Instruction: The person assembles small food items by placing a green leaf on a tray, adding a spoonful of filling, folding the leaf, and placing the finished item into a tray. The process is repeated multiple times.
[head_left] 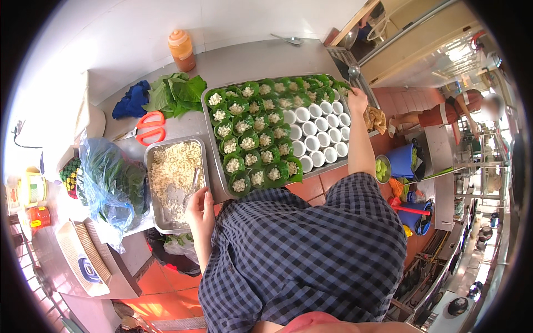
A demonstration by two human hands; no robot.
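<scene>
My left hand (200,207) is at the right side of a metal tray (149,194) of chopped white food (175,161). Its fingers are closed at the end of a metal spoon (195,180) that leans in the tray. Across the bigger metal tray (214,152), my right hand (357,100) reaches to the far right corner, its fingers pinched at a green leaf piece (341,86). Rows of green leaf cups (248,143) topped with white food fill its left and back. Bare white cups (310,143) stand in rows at its near right.
Orange-handled scissors (150,127), a stack of green leaves (176,93) and a dark blue cloth (131,100) lie left of the big tray. Behind stands an orange-brown bottle (182,50). A blue plastic bag of greens (111,180) sits far left. Another person (452,111) is at right.
</scene>
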